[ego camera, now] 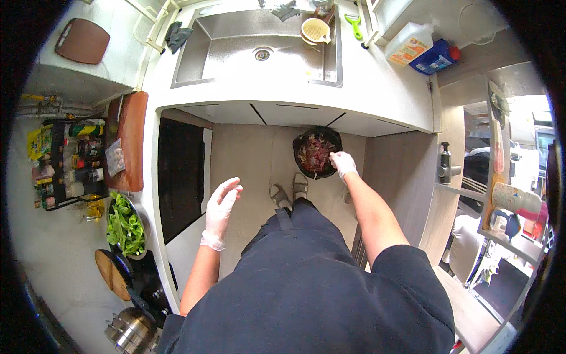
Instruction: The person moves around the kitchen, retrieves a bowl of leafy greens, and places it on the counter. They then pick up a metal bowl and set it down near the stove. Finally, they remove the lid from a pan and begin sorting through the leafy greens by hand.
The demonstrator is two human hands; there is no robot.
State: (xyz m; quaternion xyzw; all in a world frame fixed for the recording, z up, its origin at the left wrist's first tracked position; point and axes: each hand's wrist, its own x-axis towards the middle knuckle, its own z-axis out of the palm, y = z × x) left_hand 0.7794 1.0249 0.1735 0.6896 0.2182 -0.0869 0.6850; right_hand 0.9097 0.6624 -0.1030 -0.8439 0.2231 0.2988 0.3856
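Observation:
My left hand (223,205), in a clear plastic glove, hangs in the air over the floor with thumb and fingers apart and nothing in it. My right hand (342,163), gloved the same way, is at the right rim of a round bin with a black liner (299,162). Its fingers are bent inward over the bin; whether they pinch anything is too small to tell. Reddish and pale scraps (317,152) fill the bin's middle. The bin stands on the floor just beyond my sandals (300,183).
Ahead is a steel sink (239,55) holding a yellow strainer (315,30), with a green peeler (354,26) beside it. Leafy greens (124,225) lie in a bowl on the left counter, near a wooden cutting board (131,141) and a lidded pan (112,273). A cabinet panel (393,186) borders my right side.

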